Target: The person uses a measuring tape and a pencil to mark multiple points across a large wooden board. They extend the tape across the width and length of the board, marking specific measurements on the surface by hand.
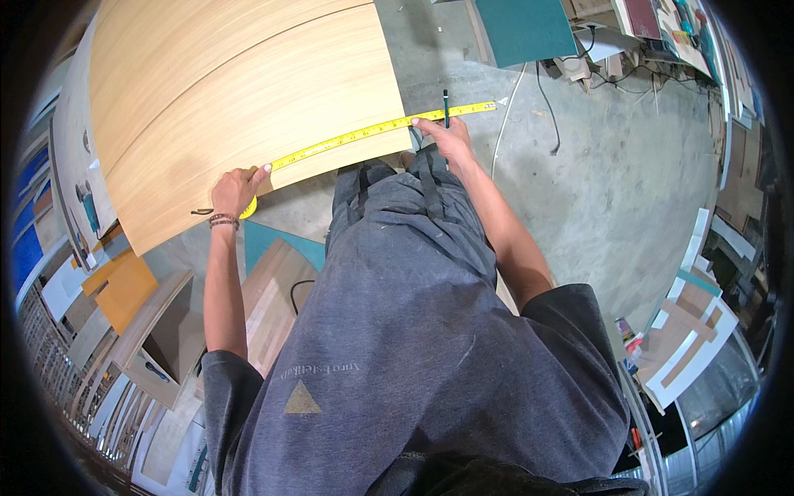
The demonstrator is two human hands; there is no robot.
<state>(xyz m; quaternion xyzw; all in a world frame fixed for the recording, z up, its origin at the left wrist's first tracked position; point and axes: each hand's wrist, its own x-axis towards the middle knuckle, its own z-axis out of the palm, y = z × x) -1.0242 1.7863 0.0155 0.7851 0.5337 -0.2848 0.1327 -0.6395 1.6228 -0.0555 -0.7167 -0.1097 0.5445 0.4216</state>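
A large light wood panel (248, 91) lies in front of me, with a long straight seam across it. The yellow blade of a tape measure (339, 141) stretches along its near part and runs past the right edge. My left hand (235, 192) is closed on the tape measure at the near edge; part of the yellow case shows below the palm. At the panel's right edge, my right hand (451, 142) pinches the blade, thumb on top. A dark green pencil or pen (447, 107) sticks up from the same hand. The blade's free end reaches beyond it, over the floor.
Grey concrete floor (612, 182) spreads to the right, with a cable on it. A teal board (525, 33) stands far right beside a cluttered bench. A wooden cabinet box (157, 339) and an orange board (124, 285) are at lower left. Cut white and brown panels (691, 339) lie at right.
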